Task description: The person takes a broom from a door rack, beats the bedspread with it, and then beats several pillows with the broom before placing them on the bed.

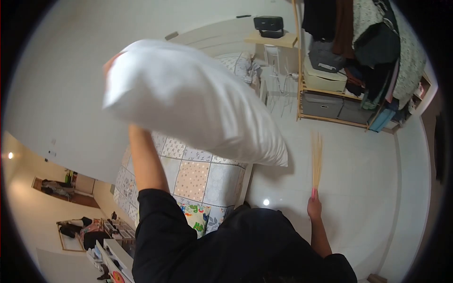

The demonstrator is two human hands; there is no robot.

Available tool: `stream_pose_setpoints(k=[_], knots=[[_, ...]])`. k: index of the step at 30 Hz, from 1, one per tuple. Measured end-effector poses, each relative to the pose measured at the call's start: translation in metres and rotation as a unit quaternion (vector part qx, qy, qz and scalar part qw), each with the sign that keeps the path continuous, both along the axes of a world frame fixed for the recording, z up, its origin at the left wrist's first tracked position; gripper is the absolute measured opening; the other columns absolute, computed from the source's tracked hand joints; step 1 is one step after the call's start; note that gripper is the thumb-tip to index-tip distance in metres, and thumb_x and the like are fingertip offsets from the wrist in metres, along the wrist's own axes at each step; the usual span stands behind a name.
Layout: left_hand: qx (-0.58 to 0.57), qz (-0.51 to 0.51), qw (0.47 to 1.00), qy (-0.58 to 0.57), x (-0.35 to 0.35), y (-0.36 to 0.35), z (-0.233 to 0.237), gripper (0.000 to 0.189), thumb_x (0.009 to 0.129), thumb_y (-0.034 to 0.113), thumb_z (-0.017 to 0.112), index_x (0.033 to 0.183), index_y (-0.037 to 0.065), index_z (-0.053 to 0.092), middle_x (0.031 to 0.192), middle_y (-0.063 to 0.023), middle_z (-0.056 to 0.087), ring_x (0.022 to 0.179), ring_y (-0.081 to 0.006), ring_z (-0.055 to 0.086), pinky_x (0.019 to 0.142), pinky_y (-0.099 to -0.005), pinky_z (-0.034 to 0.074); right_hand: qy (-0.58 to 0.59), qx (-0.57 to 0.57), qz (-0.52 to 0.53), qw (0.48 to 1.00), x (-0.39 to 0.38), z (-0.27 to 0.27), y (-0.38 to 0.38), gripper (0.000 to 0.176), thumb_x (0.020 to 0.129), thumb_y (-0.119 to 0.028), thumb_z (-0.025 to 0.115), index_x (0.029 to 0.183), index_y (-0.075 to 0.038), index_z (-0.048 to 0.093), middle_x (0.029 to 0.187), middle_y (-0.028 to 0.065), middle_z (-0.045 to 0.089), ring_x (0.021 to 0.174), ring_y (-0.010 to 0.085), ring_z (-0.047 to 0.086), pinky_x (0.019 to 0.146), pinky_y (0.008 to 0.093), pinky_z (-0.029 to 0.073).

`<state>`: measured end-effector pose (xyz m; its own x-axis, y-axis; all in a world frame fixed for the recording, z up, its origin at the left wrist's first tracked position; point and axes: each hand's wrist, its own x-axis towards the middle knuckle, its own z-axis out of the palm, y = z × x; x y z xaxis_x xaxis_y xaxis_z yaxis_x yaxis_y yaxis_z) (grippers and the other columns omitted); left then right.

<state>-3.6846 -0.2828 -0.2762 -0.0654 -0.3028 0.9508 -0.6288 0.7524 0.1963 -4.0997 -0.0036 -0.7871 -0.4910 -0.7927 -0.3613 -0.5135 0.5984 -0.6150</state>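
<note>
A white pillow (pixel 188 99) is held up in the air in front of me, above the bed. My left hand (pixel 109 65) is closed on its left end; most of the hand is hidden behind the pillow, with only a bit of fingers showing at the edge. Low on the right, my right hand (pixel 314 207) is wrapped round the pink handle of a stick broom (pixel 317 158). The broom's thin straw-coloured bristles point away from me over the floor, apart from the pillow.
The bed (pixel 192 177) has a patchwork-print sheet and a colourful printed pillow (pixel 194 217) near me. Glossy white tiles (pixel 363 188) cover the floor at right. A clothes rack (pixel 330 89) with storage boxes stands at the far right. A small shelf (pixel 271 39) holds a black device.
</note>
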Motion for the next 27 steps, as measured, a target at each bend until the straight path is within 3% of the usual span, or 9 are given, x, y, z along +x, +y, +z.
stream_pose_setpoints(k=[4, 11, 15, 16, 17, 18, 21, 23, 27], knots=[[0.015, 0.128, 0.979, -0.156, 0.036, 0.066, 0.005, 0.022, 0.082, -0.001, 0.054, 0.101, 0.003, 0.064, 0.09, -0.0099, 0.067, 0.085, -0.0227, 0.064, 0.078, -0.0327, 0.05, 0.018, -0.138, 0.129, 0.982, 0.024, -0.004, -0.1, 0.059, 0.09, -0.016, 0.054, 0.147, -0.016, 0.035, 0.119, 0.0242, 0.061, 0.1, 0.0437, 0.061, 0.085, 0.0512, 0.049], [0.163, 0.172, 0.887, -0.395, 0.047, 0.081, -0.069, 0.018, 0.083, 0.001, 0.055, 0.099, 0.003, 0.063, 0.089, -0.0088, 0.065, 0.085, -0.0219, 0.063, 0.078, -0.0323, 0.05, -0.045, -0.129, 0.351, 0.926, 0.177, -0.027, -0.262, 0.071, 0.087, -0.015, 0.063, 0.147, -0.003, 0.028, 0.131, 0.0262, 0.051, 0.117, 0.0436, 0.053, 0.097, 0.0476, 0.045], [0.223, 0.199, 0.876, -0.378, 0.09, 0.06, -0.104, 0.016, 0.084, 0.003, 0.055, 0.098, 0.004, 0.063, 0.089, -0.0082, 0.065, 0.086, -0.0215, 0.062, 0.079, -0.0321, 0.049, -0.085, -0.042, 0.528, 0.844, 0.294, -0.064, -0.33, 0.068, 0.086, -0.011, 0.061, 0.146, -0.002, 0.03, 0.138, 0.0262, 0.046, 0.126, 0.0385, 0.048, 0.104, 0.0448, 0.04], [0.233, 0.218, 0.873, -0.368, 0.106, 0.052, -0.107, 0.016, 0.084, 0.003, 0.055, 0.097, 0.004, 0.063, 0.089, -0.008, 0.064, 0.086, -0.0214, 0.062, 0.079, -0.0321, 0.049, -0.113, -0.131, 0.564, 0.807, 0.325, -0.093, -0.34, 0.071, 0.086, -0.012, 0.062, 0.147, -0.002, 0.027, 0.142, 0.0264, 0.041, 0.133, 0.0385, 0.04, 0.11, 0.0442, 0.034], [0.241, 0.24, 0.869, -0.359, 0.12, 0.046, -0.108, 0.015, 0.084, 0.004, 0.055, 0.097, 0.004, 0.063, 0.089, -0.0079, 0.064, 0.086, -0.0213, 0.062, 0.079, -0.032, 0.049, -0.112, -0.064, 0.566, 0.814, 0.357, -0.1, -0.342, 0.075, 0.086, -0.012, 0.063, 0.149, -0.002, 0.023, 0.146, 0.027, 0.036, 0.138, 0.0406, 0.033, 0.114, 0.0445, 0.027], [0.251, 0.264, 0.864, -0.348, 0.136, 0.041, -0.107, 0.015, 0.084, 0.004, 0.055, 0.097, 0.004, 0.063, 0.089, -0.0077, 0.064, 0.086, -0.0212, 0.061, 0.079, -0.032, 0.049, -0.197, 0.024, 0.574, 0.794, 0.376, -0.053, -0.349, 0.077, 0.088, -0.016, 0.062, 0.15, -0.002, 0.019, 0.148, 0.0275, 0.034, 0.137, 0.0437, 0.032, 0.114, 0.0464, 0.027], [0.273, 0.348, 0.848, -0.293, 0.189, 0.035, -0.098, 0.014, 0.085, 0.005, 0.055, 0.096, 0.005, 0.063, 0.089, -0.0073, 0.063, 0.086, -0.0208, 0.061, 0.079, -0.0318, 0.049, -0.104, 0.047, 0.681, 0.724, 0.448, -0.073, -0.362, 0.074, 0.092, -0.028, 0.059, 0.15, -0.002, 0.021, 0.146, 0.0271, 0.036, 0.137, 0.0407, 0.034, 0.113, 0.0447, 0.028], [0.282, 0.41, 0.833, -0.24, 0.228, 0.04, -0.088, 0.013, 0.085, 0.006, 0.055, 0.095, 0.005, 0.063, 0.089, -0.007, 0.063, 0.086, -0.0206, 0.061, 0.08, -0.0317, 0.048, -0.235, 0.041, 0.716, 0.657, 0.493, -0.061, -0.379, 0.07, 0.094, -0.042, 0.055, 0.147, -0.003, 0.032, 0.144, 0.0221, 0.042, 0.134, 0.0334, 0.04, 0.11, 0.0427, 0.032], [0.301, 0.497, 0.807, -0.105, 0.303, 0.055, -0.079, 0.011, 0.086, 0.008, 0.056, 0.094, 0.005, 0.062, 0.089, -0.0064, 0.062, 0.086, -0.0201, 0.06, 0.08, -0.0315, 0.048, -0.542, 0.255, 0.517, 0.611, 0.532, 0.055, -0.413, 0.062, 0.095, -0.045, 0.054, 0.141, -0.005, 0.044, 0.139, 0.0152, 0.048, 0.127, 0.0235, 0.047, 0.104, 0.0406, 0.039]])
